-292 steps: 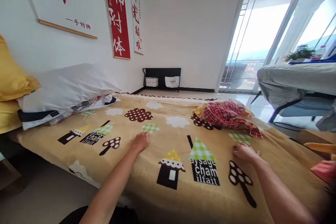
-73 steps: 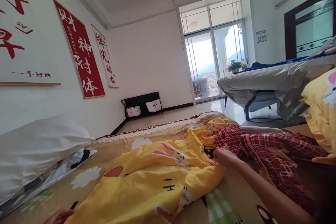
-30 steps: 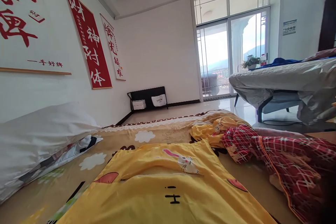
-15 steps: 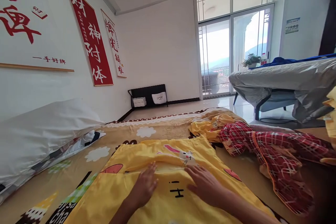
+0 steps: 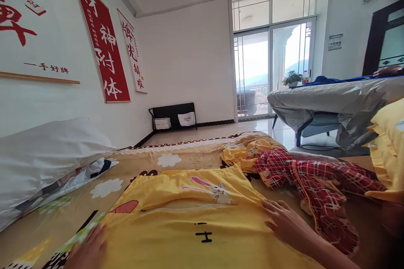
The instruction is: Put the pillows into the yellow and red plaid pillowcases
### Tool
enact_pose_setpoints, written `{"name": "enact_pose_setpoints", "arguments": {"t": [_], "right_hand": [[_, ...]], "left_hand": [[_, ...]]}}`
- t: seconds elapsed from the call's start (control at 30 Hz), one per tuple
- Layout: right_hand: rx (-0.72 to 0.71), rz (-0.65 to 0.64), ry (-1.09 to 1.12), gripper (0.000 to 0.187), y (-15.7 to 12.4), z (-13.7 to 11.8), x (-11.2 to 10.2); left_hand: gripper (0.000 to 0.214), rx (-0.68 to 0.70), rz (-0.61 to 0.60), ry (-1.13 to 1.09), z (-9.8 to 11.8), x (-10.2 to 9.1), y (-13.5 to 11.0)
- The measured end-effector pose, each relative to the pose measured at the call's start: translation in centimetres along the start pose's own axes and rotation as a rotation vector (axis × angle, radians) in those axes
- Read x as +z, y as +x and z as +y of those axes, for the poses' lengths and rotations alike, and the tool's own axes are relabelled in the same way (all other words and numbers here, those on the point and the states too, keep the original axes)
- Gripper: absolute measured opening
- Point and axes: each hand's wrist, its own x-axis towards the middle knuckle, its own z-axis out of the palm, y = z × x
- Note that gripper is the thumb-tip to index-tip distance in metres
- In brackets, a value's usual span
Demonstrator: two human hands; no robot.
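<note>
A yellow pillowcase [image 5: 195,214] printed with rabbits and carrots lies spread flat on the tan patterned blanket [image 5: 186,157] of the bed. My right hand [image 5: 284,222] rests flat on its right edge, fingers stretched out. My left hand [image 5: 90,248] lies at its left edge near the bottom of the view, blurred by motion, fingers apparently flat. A red plaid cloth [image 5: 309,180] is bunched to the right, with crumpled yellow fabric [image 5: 243,153] behind it.
White pillows [image 5: 47,159] are stacked at the left by the wall with red banners [image 5: 101,38]. A yellow pillow [image 5: 389,151] sits at the right edge. Beyond stand a grey-covered table [image 5: 334,96], a black shelf [image 5: 173,115] and glass balcony doors [image 5: 271,67].
Both hands have slid outward from the middle of the yellow pillowcase to its left and right edges. The view has shifted slightly to the right.
</note>
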Motion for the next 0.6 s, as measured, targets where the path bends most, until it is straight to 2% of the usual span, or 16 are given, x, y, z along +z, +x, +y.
{"name": "enact_pose_setpoints", "arguments": {"t": [0.07, 0.17, 0.23, 0.27, 0.33, 0.4, 0.5, 0.6], "right_hand": [[-0.041, 0.059, 0.004, 0.043, 3.4, -4.3, -0.6], [-0.200, -0.056, 0.080, 0.053, 6.7, -10.2, 0.0], [-0.267, -0.137, 0.105, 0.058, 7.6, -11.9, 1.0], [-0.276, -0.156, 0.109, 0.060, 7.9, -11.9, 1.5], [-0.236, -0.135, 0.092, 0.061, 8.4, -9.9, 2.1], [-0.105, -0.086, 0.034, 0.058, 9.4, -6.2, 2.0], [0.136, -0.066, -0.032, 0.051, 11.9, 0.1, 0.5], [0.248, -0.013, -0.008, 0.037, 15.3, 4.2, -0.9]], "left_hand": [[0.060, 0.113, -0.106, 0.014, 6.3, -1.8, 0.1], [0.063, 0.326, -0.258, -0.104, 15.7, -4.2, 0.0], [0.065, 0.386, -0.276, -0.146, 19.1, -5.2, -0.1], [0.066, 0.393, -0.275, -0.152, 19.6, -5.4, 0.0], [0.067, 0.372, -0.262, -0.134, 18.6, -5.4, 0.9], [0.066, 0.317, -0.247, -0.094, 16.0, -4.7, 2.6], [0.063, 0.172, -0.249, -0.089, 11.5, -3.1, 6.3], [0.062, 0.040, -0.230, -0.149, 9.0, -1.6, 9.8]]}}
